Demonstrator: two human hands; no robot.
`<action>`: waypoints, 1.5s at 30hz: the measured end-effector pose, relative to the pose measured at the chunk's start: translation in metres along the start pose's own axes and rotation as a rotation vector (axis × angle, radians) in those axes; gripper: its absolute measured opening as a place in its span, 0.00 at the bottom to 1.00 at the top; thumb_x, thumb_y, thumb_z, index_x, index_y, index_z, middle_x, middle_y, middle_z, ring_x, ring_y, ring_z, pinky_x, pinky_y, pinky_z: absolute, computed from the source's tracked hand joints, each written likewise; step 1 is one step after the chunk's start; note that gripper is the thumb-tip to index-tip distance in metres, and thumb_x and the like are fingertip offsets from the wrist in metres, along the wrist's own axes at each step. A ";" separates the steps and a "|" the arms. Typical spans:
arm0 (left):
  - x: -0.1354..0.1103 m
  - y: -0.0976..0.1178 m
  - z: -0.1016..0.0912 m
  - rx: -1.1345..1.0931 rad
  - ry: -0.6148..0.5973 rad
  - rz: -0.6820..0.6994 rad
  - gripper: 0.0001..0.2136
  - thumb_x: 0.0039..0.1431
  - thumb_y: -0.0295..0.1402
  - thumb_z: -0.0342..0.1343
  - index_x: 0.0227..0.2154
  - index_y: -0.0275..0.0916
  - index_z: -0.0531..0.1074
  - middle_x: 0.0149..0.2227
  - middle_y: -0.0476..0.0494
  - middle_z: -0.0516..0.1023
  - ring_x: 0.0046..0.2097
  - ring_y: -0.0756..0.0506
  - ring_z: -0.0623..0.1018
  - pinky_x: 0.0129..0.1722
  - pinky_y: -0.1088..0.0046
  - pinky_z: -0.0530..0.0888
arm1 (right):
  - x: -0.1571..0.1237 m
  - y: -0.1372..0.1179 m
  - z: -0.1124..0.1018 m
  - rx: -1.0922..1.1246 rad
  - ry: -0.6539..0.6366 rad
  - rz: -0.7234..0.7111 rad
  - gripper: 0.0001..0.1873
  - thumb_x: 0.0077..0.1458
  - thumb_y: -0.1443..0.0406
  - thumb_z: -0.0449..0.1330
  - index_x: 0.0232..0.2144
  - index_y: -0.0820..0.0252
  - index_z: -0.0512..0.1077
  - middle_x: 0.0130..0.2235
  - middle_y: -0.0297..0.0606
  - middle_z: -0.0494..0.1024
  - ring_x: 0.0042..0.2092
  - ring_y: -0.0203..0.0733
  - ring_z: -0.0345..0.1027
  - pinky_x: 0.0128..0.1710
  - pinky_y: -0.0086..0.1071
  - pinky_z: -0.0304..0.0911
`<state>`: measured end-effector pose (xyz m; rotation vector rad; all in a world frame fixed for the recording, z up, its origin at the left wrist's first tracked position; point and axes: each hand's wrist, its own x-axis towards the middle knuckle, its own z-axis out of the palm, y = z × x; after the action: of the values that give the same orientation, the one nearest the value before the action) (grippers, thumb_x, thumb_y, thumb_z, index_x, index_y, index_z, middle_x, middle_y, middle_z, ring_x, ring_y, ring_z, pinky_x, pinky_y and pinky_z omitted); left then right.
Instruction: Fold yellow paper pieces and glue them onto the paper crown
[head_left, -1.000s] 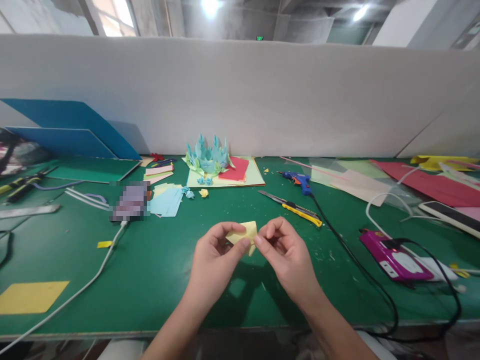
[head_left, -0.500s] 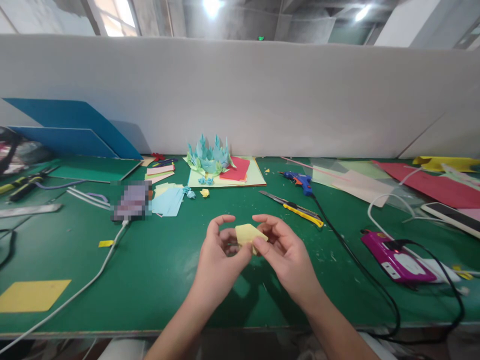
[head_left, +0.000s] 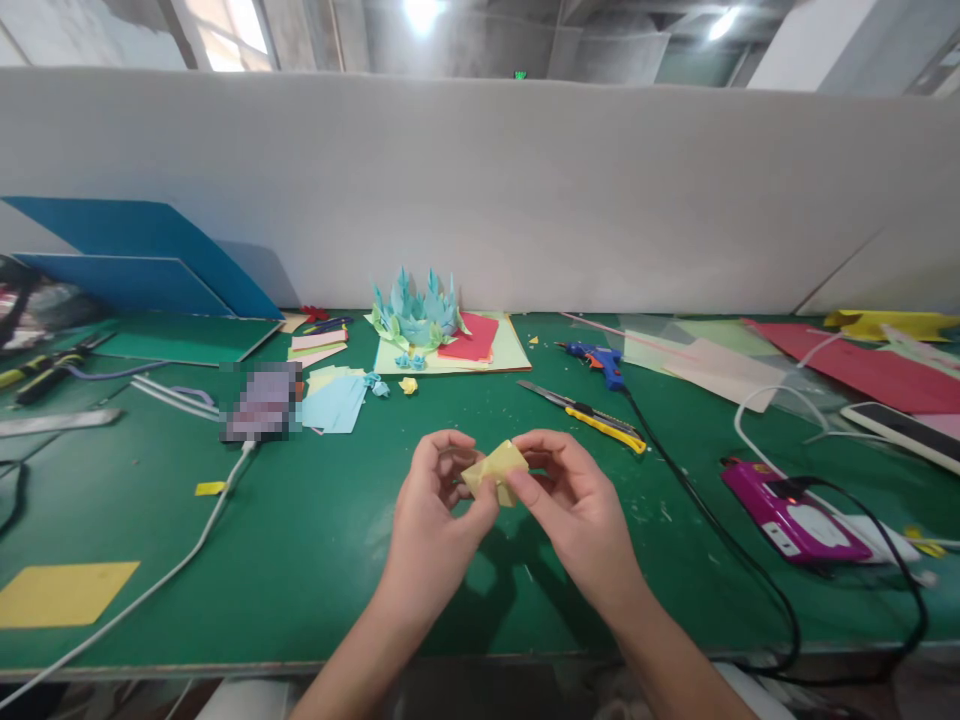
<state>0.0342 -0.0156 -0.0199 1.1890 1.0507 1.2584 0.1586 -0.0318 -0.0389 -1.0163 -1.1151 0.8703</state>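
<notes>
A small folded piece of yellow paper [head_left: 496,466] is held above the green table, in front of me. My left hand [head_left: 442,510] grips its left side, the thumb pressed on the lower edge. On the other side my right hand [head_left: 574,505] pinches the paper between thumb and fingers. Both thumbs nearly meet on its front; the fingertips behind it are partly hidden. Farther back, a blue and green paper crown [head_left: 417,315] stands on a stack of coloured sheets [head_left: 517,352]. A small crumpled yellow paper piece [head_left: 408,386] and blue ones [head_left: 379,386] lie before it.
Right of my hands lie a yellow utility knife [head_left: 604,428], a blue glue gun [head_left: 604,362] with a black cord, and a magenta power strip [head_left: 799,515]. On the left are light blue sheets [head_left: 335,402], a white cable [head_left: 217,520] and a yellow sheet [head_left: 67,594].
The yellow paper has been turned between my fingers, so a corner now points up and another points left. Both hands stay in nearly the same place.
</notes>
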 end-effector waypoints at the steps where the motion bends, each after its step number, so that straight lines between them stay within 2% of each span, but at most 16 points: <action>1: 0.000 0.000 0.000 -0.002 -0.002 0.001 0.15 0.42 0.29 0.62 0.33 0.40 0.65 0.28 0.53 0.72 0.27 0.53 0.72 0.26 0.80 0.68 | 0.000 0.000 0.000 0.000 0.012 -0.004 0.08 0.49 0.61 0.64 0.33 0.56 0.73 0.33 0.35 0.76 0.35 0.38 0.71 0.32 0.29 0.71; 4: -0.001 0.002 0.001 0.009 -0.011 0.009 0.12 0.42 0.30 0.61 0.32 0.40 0.66 0.28 0.52 0.72 0.27 0.54 0.71 0.25 0.80 0.67 | 0.000 0.001 0.000 -0.013 0.040 -0.020 0.08 0.49 0.61 0.64 0.33 0.56 0.73 0.33 0.36 0.76 0.35 0.38 0.71 0.32 0.28 0.71; 8: -0.002 0.005 0.001 0.042 -0.020 0.029 0.11 0.43 0.30 0.61 0.31 0.39 0.68 0.29 0.50 0.72 0.29 0.52 0.73 0.27 0.79 0.68 | -0.001 0.000 0.001 -0.001 0.059 -0.024 0.06 0.48 0.63 0.65 0.28 0.57 0.71 0.36 0.37 0.75 0.36 0.38 0.71 0.31 0.28 0.70; 15: 0.000 0.002 0.001 -0.033 -0.005 -0.001 0.12 0.42 0.31 0.63 0.31 0.39 0.69 0.31 0.50 0.72 0.32 0.51 0.74 0.30 0.78 0.71 | -0.002 -0.001 0.000 -0.065 0.010 -0.136 0.03 0.49 0.67 0.62 0.25 0.57 0.72 0.37 0.39 0.74 0.38 0.39 0.71 0.33 0.28 0.70; 18: 0.000 0.002 0.001 -0.069 0.005 -0.022 0.13 0.41 0.33 0.64 0.31 0.38 0.68 0.30 0.51 0.72 0.29 0.53 0.73 0.28 0.80 0.70 | -0.002 -0.001 -0.001 -0.092 -0.004 -0.164 0.03 0.50 0.68 0.61 0.26 0.56 0.74 0.38 0.38 0.75 0.39 0.39 0.71 0.34 0.28 0.70; 25: -0.001 0.006 0.001 -0.121 -0.007 -0.018 0.14 0.41 0.33 0.65 0.27 0.40 0.64 0.23 0.56 0.70 0.25 0.54 0.71 0.26 0.81 0.68 | -0.001 0.000 -0.004 -0.116 -0.040 -0.146 0.02 0.51 0.67 0.61 0.27 0.56 0.73 0.29 0.34 0.76 0.30 0.36 0.71 0.31 0.27 0.69; 33: 0.000 0.006 -0.001 -0.114 -0.046 -0.040 0.11 0.41 0.32 0.65 0.28 0.38 0.71 0.26 0.51 0.75 0.28 0.51 0.74 0.29 0.77 0.72 | 0.000 -0.004 -0.006 -0.224 -0.057 -0.216 0.04 0.52 0.68 0.58 0.27 0.56 0.72 0.27 0.33 0.76 0.26 0.35 0.69 0.27 0.27 0.68; 38: -0.001 0.004 -0.001 -0.093 -0.022 0.006 0.07 0.40 0.32 0.65 0.23 0.39 0.72 0.24 0.51 0.75 0.27 0.51 0.74 0.28 0.76 0.72 | 0.001 -0.004 -0.007 -0.291 -0.058 -0.254 0.05 0.52 0.68 0.58 0.27 0.56 0.73 0.28 0.34 0.77 0.27 0.36 0.70 0.27 0.28 0.67; 45: -0.001 0.005 -0.002 0.005 -0.041 0.017 0.04 0.43 0.31 0.63 0.26 0.39 0.79 0.28 0.46 0.80 0.28 0.48 0.76 0.30 0.74 0.73 | -0.001 -0.006 -0.007 -0.338 -0.060 -0.299 0.06 0.53 0.69 0.57 0.27 0.56 0.72 0.28 0.35 0.77 0.29 0.36 0.70 0.29 0.28 0.67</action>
<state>0.0319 -0.0171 -0.0151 1.2241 1.0165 1.2403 0.1658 -0.0358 -0.0347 -1.0660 -1.4550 0.4835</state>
